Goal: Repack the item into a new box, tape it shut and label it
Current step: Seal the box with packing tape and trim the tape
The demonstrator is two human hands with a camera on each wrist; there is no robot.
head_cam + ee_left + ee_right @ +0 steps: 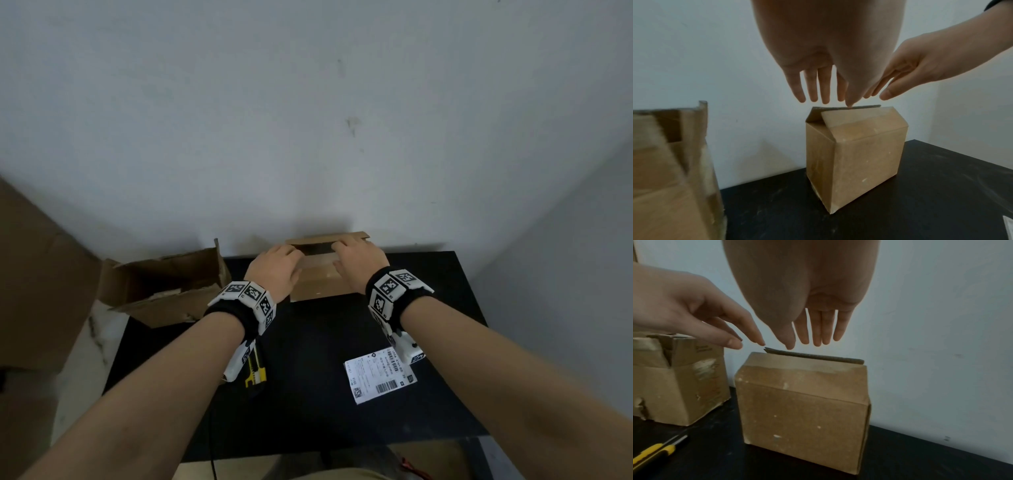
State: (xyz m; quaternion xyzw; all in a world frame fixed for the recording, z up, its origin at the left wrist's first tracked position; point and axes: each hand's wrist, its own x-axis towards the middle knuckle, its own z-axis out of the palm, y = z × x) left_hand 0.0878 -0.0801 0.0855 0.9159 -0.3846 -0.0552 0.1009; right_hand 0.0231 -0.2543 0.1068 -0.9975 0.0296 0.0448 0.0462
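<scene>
A small brown cardboard box [318, 281] stands upright at the back of the black table [308, 359], against the wall. Its top flaps lean together but a dark gap still shows between them. My left hand [281, 263] hovers over the left end of the top with fingers straight, thumb tip touching the flap edge [849, 107]. My right hand [352, 257] is over the right end, fingers straight [816, 331], just above the raised flap [813, 356]. Neither hand grips anything. What is inside the box is hidden.
An old, torn, open cardboard box [164, 287] sits at the table's back-left corner. A yellow utility knife [255, 371] lies under my left wrist. A white shipping label [380, 377] lies on the table to the right. A large cardboard sheet [34, 274] stands at far left.
</scene>
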